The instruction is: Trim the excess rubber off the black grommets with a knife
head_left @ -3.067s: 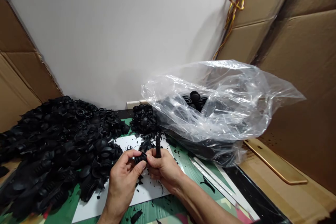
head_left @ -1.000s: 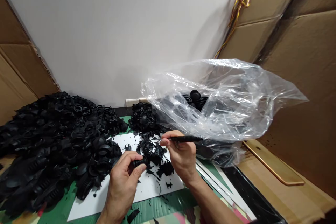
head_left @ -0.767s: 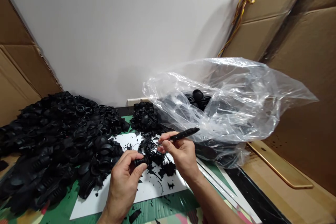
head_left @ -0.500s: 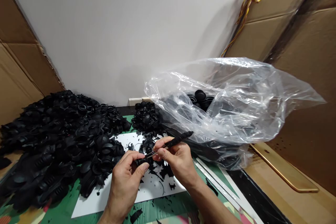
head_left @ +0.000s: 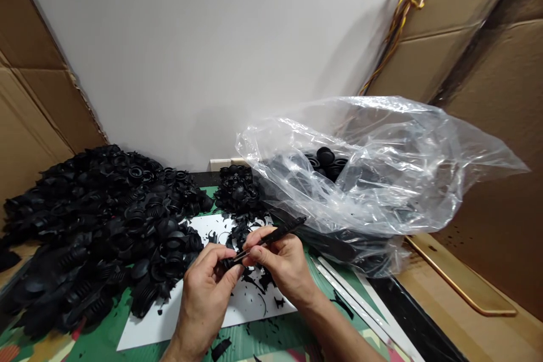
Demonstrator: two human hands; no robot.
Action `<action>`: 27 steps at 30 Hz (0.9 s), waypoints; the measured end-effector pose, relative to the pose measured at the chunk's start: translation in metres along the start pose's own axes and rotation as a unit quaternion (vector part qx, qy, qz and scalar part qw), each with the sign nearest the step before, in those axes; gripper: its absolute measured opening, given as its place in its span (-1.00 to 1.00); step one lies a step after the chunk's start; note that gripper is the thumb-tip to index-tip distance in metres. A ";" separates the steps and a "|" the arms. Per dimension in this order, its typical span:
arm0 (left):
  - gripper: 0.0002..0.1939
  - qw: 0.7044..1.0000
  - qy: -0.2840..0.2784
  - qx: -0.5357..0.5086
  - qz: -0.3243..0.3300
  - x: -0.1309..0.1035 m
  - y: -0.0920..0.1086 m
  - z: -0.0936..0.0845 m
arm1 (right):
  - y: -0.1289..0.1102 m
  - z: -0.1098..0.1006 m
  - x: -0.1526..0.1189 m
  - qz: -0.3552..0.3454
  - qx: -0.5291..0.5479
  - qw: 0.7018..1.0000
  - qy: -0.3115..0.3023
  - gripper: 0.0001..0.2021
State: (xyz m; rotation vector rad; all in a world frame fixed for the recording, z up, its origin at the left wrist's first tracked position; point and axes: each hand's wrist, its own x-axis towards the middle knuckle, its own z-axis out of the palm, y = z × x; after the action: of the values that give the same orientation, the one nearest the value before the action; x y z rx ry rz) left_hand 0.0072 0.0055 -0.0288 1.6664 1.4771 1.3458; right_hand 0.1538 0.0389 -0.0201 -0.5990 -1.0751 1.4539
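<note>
Over the white sheet [head_left: 146, 321], my left hand [head_left: 203, 288] pinches a small black ribbed rubber part [head_left: 229, 263] between thumb and fingers; most of it is covered. My right hand [head_left: 282, 266] grips a slim black-handled tool [head_left: 280, 232] like a pen. Its thin metal tip reaches down to the rubber part, and whether it touches is too small to tell. Black scraps and shavings [head_left: 267, 280] lie on the sheet beneath both hands.
A large heap of black ribbed rubber parts [head_left: 97, 220] covers the left side. Behind my hands sits a smaller pile of black scraps [head_left: 238, 189]. A clear plastic bag [head_left: 403, 181] with black parts stands right. Beyond lie white strips [head_left: 352, 294] and a gold phone [head_left: 462, 277].
The black-handled tool has shifted slightly left and down, its tip now closer to my left thumb. My left hand still holds the rubber part. The whole view has shifted slightly.
</note>
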 end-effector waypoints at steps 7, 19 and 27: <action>-0.91 0.999 0.010 -0.047 -0.001 0.002 0.006 -0.001 | -0.001 0.002 0.001 0.008 0.017 1.000 0.001 -0.77; -0.94 0.999 0.030 -0.023 0.021 0.002 0.001 0.000 | 0.005 0.001 -0.002 0.107 0.051 0.992 -0.038 -0.65; -0.91 0.998 0.055 -0.018 0.014 0.002 0.000 0.000 | -0.008 -0.010 0.005 0.033 0.061 0.997 0.024 -0.73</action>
State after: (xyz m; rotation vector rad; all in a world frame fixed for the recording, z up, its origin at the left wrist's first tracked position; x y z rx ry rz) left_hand 0.0067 0.0070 -0.0279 1.6207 1.4867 1.4910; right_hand 0.1647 0.0457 -0.0166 -0.5826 -0.9296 1.5431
